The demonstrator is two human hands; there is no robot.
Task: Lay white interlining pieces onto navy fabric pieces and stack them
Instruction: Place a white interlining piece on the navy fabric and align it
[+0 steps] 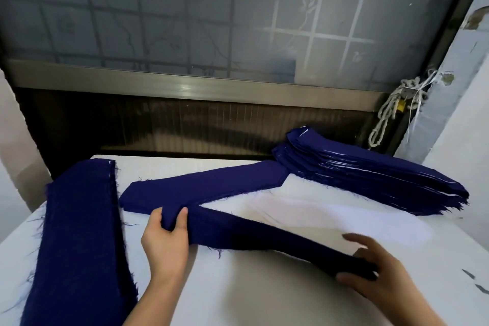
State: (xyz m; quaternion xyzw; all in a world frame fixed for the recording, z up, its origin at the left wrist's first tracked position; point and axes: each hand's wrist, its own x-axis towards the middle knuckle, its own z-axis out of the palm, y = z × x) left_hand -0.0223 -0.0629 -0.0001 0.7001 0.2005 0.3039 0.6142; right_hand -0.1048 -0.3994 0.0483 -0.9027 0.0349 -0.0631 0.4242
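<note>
Left hand pinched one end of a navy strip, thumb on top, fingers curled under the fold. Right hand held the other end, thumb at the near edge w/ fingers arched over the cloth; blurred, so exact grip was hard to tell. The strip hung stretched btwn both hands, just above the white table, running from centre down to the right.

A long navy pile lay along the table's left side, frayed threads at its edges. A 2nd navy pile lay diagonally behind the left hand, its far end touching a tall stack at the back right, w/ thin white edges showing btwn the navy layers. Pale sheet in front of that stack: couldn't tell if interlining or table cover. A knotted rope hung by the window frame.
</note>
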